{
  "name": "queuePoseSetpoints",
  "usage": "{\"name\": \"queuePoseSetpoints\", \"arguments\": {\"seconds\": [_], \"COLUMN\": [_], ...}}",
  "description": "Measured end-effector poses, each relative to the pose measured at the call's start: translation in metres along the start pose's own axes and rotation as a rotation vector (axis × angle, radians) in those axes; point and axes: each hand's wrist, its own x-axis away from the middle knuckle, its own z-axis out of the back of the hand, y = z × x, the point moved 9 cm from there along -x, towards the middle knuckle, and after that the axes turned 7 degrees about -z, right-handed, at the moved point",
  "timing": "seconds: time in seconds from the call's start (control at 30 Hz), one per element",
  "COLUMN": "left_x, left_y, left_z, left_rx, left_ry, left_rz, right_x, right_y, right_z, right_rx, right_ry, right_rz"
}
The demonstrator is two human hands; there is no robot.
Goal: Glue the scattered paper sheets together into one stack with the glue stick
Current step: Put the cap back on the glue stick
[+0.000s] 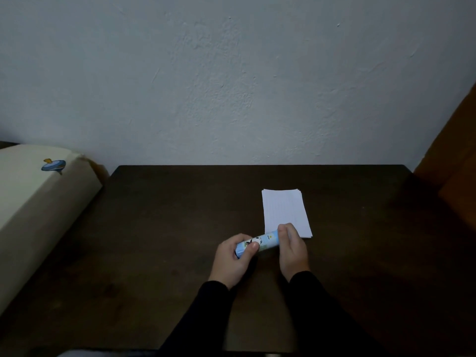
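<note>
We grip the glue stick [257,242] at both ends, left hand [233,258] wrapping the base and right hand [292,247] pinching the cap end just beside the stack [284,212] on the table [154,228], where a straight pull or twist seems best to keep it steady.

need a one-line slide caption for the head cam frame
Both hands, left hand and right hand, grip a blue glue stick above a dark table, beside a paper stack.

Light blue panda-print glue stick [258,242], white paper sheets [284,211], dark brown table [167,228]
</note>
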Motion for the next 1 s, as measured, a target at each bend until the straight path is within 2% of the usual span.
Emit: {"name": "queuePoseSetpoints", "arguments": {"seconds": [0.23,0.37,0.5,0.77,1.0], "left_x": [0.001,0.000,-0.001,-0.004,-0.003], "left_y": [0.006,0.000,-0.009,-0.006,-0.005], "left_z": [-0.006,-0.005,-0.002,0.001,-0.001], "left_rx": [0.003,0.159,0.286,0.095,0.048], "left_ry": [-0.038,-0.032,0.017,0.012,0.020], "left_rz": [-0.086,0.005,0.069,-0.017,-0.008], "right_x": [-0.004,0.001,0.003,0.000,-0.003], "right_y": [0.004,0.006,0.006,0.003,0.005], "right_z": [0.004,0.004,0.001,-0.002,-0.002], "right_rx": [-0.032,-0.174,-0.128,-0.046,0.034], "right_ry": [0.026,0.038,0.031,-0.029,0.000], "right_rz": [-0.079,-0.086,-0.028,-0.027,-0.162]}}
